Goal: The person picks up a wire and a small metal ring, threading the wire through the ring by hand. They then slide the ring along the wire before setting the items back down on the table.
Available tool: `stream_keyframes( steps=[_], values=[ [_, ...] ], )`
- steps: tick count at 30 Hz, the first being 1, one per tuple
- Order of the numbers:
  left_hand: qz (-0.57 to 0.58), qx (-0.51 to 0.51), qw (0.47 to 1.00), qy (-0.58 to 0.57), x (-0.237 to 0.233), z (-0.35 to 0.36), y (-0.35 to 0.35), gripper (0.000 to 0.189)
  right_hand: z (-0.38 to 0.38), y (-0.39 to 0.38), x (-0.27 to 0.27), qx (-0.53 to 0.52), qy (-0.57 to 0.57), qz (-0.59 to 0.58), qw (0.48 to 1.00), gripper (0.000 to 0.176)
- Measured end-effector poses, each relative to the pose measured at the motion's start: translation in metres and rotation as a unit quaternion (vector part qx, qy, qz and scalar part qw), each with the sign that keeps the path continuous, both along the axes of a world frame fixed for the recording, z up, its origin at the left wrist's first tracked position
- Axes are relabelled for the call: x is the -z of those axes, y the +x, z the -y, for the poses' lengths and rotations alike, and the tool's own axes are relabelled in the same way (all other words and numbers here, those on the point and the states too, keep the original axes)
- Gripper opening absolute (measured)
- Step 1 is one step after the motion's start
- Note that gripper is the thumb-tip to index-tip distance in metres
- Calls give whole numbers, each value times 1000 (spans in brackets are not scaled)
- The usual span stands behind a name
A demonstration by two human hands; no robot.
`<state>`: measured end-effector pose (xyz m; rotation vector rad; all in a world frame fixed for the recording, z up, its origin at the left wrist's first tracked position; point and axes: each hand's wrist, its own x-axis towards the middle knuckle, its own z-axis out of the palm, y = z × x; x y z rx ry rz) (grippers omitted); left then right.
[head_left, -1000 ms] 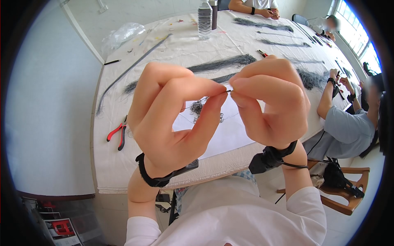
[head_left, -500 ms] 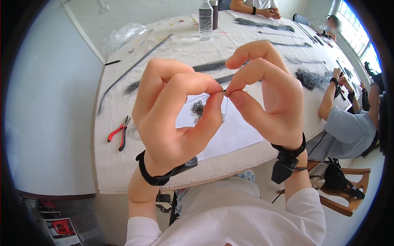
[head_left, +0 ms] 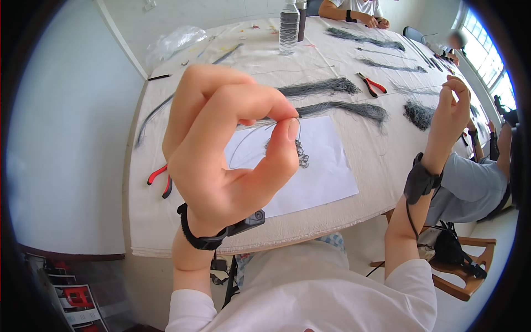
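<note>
My left hand is raised over the table, with thumb and index finger pinched on a thin grey wire that curves in a loop below the fingertips. A small dark spot shows at the pinch. Beneath it, on a white sheet of paper, lies a pile of small coiled wire loops, partly hidden by the hand. My right hand is held up far to the right, its fingers curled together in a pinch. What they hold, if anything, is too small to see.
Bundles of grey wire strands lie across the tablecloth. Red-handled pliers rest behind the paper, and another pair of pliers at left. A water bottle stands at the back. A co-worker in a light shirt sits at right.
My right hand has moved away from the left fingertips, out to the right and slightly up. That uncovers the pliers behind the paper. My left hand keeps its pinch.
</note>
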<state>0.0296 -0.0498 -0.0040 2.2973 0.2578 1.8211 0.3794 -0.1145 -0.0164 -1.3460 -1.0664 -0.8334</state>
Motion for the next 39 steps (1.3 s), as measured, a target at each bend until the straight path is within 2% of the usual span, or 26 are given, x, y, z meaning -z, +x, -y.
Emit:
stream_keyframes(
  steps=[2, 4, 6, 8, 11, 12, 13, 14, 19, 24, 31, 32, 36, 39],
  values=[
    [0, 0, 1000, -3, 0, 0, -1, 14, 3, 63, 15, 34, -23, -24, 999, 14],
    [2, 5, 1000, -9, -1, 0, 0, 15, 2, 65, 14, 68, -45, -49, 995, 16],
    [-3, 4, 1000, -10, -1, 1, 1, 14, -4, 53, 11, 102, -30, -62, 992, 21],
    [-9, 5, 1000, -14, 0, 2, 2, 14, -5, -1, -1, 99, -10, 22, 995, 22],
    [-8, 4, 1000, -16, 4, 1, 7, 14, -2, -75, -21, -49, -34, 177, 983, 21],
    [-10, 2, 1000, -17, 5, 1, 8, 14, -5, -93, -24, -170, -40, 195, 965, 23],
    [-11, 1, 1000, -18, 6, 0, 9, 15, 1, -114, -30, -224, -127, 196, 946, 29],
    [-13, 2, 1000, -16, 6, 0, 10, 15, 0, -131, -37, -276, -163, 207, 924, 32],
    [-15, -7, 1000, -16, 6, 0, 11, 14, -20, -158, -34, -385, -175, 201, 883, 22],
    [20, -30, 999, 1, 5, -2, 14, 19, -21, -164, -32, -392, -151, 159, 894, 16],
    [11, 38, 995, -92, 5, 0, 5, 12, -33, -145, -29, -358, -71, 121, 923, 8],
    [10, 52, 993, -106, 5, 0, 5, 11, -38, -138, -26, -345, -53, 159, 924, 3],
    [6, 68, 989, -129, 6, -1, 7, 9, -45, -122, -22, -357, -36, 146, 922, 9],
    [9, 77, 987, -143, 6, -2, 7, 8, -39, -119, -22, -356, -52, 92, 928, 4]
  ],
)
